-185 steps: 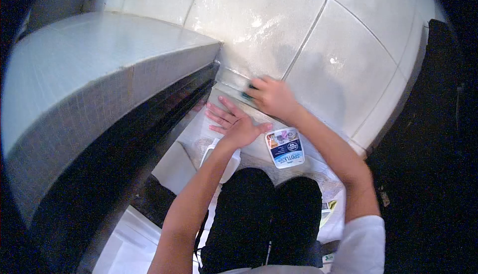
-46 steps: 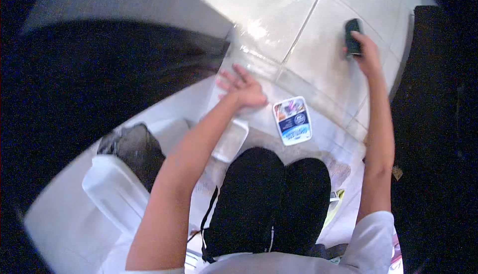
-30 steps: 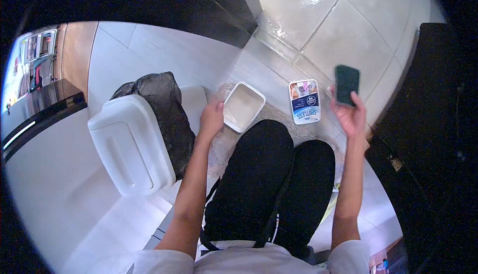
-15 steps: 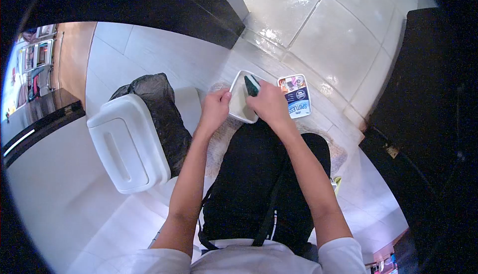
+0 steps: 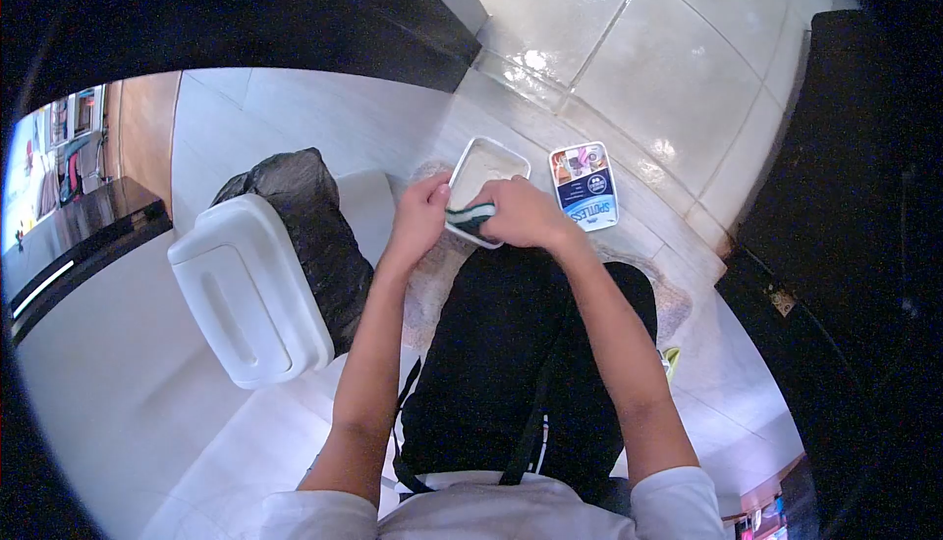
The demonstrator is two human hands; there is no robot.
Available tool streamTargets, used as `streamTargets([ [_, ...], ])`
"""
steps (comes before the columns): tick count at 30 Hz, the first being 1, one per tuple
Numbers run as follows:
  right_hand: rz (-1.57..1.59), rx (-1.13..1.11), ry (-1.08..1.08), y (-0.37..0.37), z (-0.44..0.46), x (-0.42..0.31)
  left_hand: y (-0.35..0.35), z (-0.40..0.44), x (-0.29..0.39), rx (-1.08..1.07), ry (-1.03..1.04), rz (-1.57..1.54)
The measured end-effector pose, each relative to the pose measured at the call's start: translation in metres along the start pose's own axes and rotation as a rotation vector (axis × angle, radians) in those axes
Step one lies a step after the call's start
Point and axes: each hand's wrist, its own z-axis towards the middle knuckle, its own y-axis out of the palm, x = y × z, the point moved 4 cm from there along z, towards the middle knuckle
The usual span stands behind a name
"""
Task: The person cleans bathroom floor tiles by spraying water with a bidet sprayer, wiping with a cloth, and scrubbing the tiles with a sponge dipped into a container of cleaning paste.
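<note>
A white rectangular tub (image 5: 524,154) with pale contents or a pale bottom is tilted in front of my knees. My left hand (image 5: 422,214) grips its left wall, the thumb over the rim. In my right hand (image 5: 523,214) is a green-and-white scrub sponge (image 5: 470,216), pressed into the near left part of the tub. The fingers of the right hand hide part of the sponge and the tub's near side. Just right of the tub lies a printed lid (image 5: 586,187) marked "SPOTLESS", face up on the floor.
A white swing-lid bin (image 5: 250,295) with a black bag (image 5: 319,245) stands to my left. A dark cabinet (image 5: 845,177) rises at the right. Shiny tiles (image 5: 668,79) lie beyond a low ledge, and a light patterned mat (image 5: 668,299) is under my legs.
My right hand has moved the sponge from the upper middle of the tub toward its near left corner, turning it flatter. My left hand stays on the tub.
</note>
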Motion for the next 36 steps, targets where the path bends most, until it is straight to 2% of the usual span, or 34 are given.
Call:
streamTargets([
  [1, 0.052, -0.071, 0.052, -0.006, -0.002, 0.006, 0.001, 0.000, -0.007, -0.006, 0.009, -0.002],
  [2, 0.045, -0.049, 0.060, -0.016, -0.004, 0.013, 0.002, 0.001, -0.016, -0.005, 0.000, 0.016],
  [4, 0.393, -0.086, -0.038, -0.040, -0.013, 0.028, 0.003, 0.006, -0.019, -0.015, -0.006, 0.037],
  [5, 0.607, -0.031, -0.045, -0.049, -0.015, 0.055, 0.001, 0.007, -0.019, -0.023, -0.015, 0.043],
  [7, 1.020, 0.190, -0.037, -0.088, -0.037, 0.088, -0.004, 0.011, -0.025, -0.079, -0.037, 0.217],
  [8, 1.234, 0.285, -0.076, -0.104, -0.044, 0.112, -0.006, 0.018, -0.039, -0.162, -0.133, 0.271],
  [9, 1.361, 0.372, -0.119, -0.123, -0.051, 0.138, -0.009, 0.018, -0.029, -0.217, -0.246, 0.457],
  [10, 1.492, 0.462, -0.173, -0.143, -0.054, 0.163, -0.006, 0.030, 0.000, -0.222, -0.209, 0.456],
  [12, 1.513, 0.799, -0.242, -0.187, -0.064, 0.204, 0.010, 0.044, 0.056, -0.034, -0.128, 0.703],
  [13, 1.373, 0.959, -0.229, -0.212, -0.064, 0.220, 0.033, 0.065, 0.078, -0.101, 0.014, 0.448],
  [14, 1.363, 0.969, -0.230, -0.233, -0.061, 0.234, 0.056, 0.091, 0.104, -0.168, 0.148, 0.191],
  [16, 0.579, 1.250, 0.012, -0.269, -0.059, 0.255, 0.114, 0.149, 0.126, -0.234, 0.291, 0.288],
  [18, 0.457, 1.324, -0.021, -0.304, -0.051, 0.260, 0.161, 0.209, 0.144, -0.204, 0.159, 0.646],
  [19, 0.335, 1.384, -0.051, -0.324, -0.047, 0.257, 0.173, 0.229, 0.156, -0.207, 0.163, 0.650],
  [21, 0.286, 1.432, -0.029, -0.360, -0.040, 0.259, 0.191, 0.258, 0.163, -0.288, -0.082, 0.799],
  [22, 0.245, 1.444, -0.024, -0.372, -0.023, 0.251, 0.183, 0.265, 0.158, -0.289, -0.102, 0.801],
  [24, 0.300, 1.445, 0.049, -0.405, -0.009, 0.266, 0.189, 0.268, 0.155, -0.420, -0.268, 0.941],
  [26, -0.162, 1.392, 0.126, -0.435, 0.008, 0.293, 0.190, 0.270, 0.158, -0.487, -0.293, 0.960],
  [27, -0.282, 1.371, 0.039, -0.446, 0.017, 0.293, 0.191, 0.271, 0.157, -0.487, -0.308, 0.966],
  [30, -0.434, 1.226, 0.117, -0.426, 0.040, 0.294, 0.193, 0.268, 0.149, -0.456, -0.323, 0.951],
  [32, -0.460, 1.107, -0.022, -0.363, 0.048, 0.301, 0.196, 0.272, 0.148, -0.471, -0.340, 0.956],
  [33, -0.462, 1.107, -0.020, -0.360, 0.045, 0.299, 0.198, 0.273, 0.147, -0.478, -0.346, 0.961],
  [35, -0.408, 0.942, -0.003, -0.354, 0.043, 0.308, 0.199, 0.273, 0.144, -0.504, -0.372, 0.960],
  [36, -0.402, 0.926, 0.008, -0.382, 0.053, 0.315, 0.199, 0.275, 0.146, -0.515, -0.378, 0.949],
])
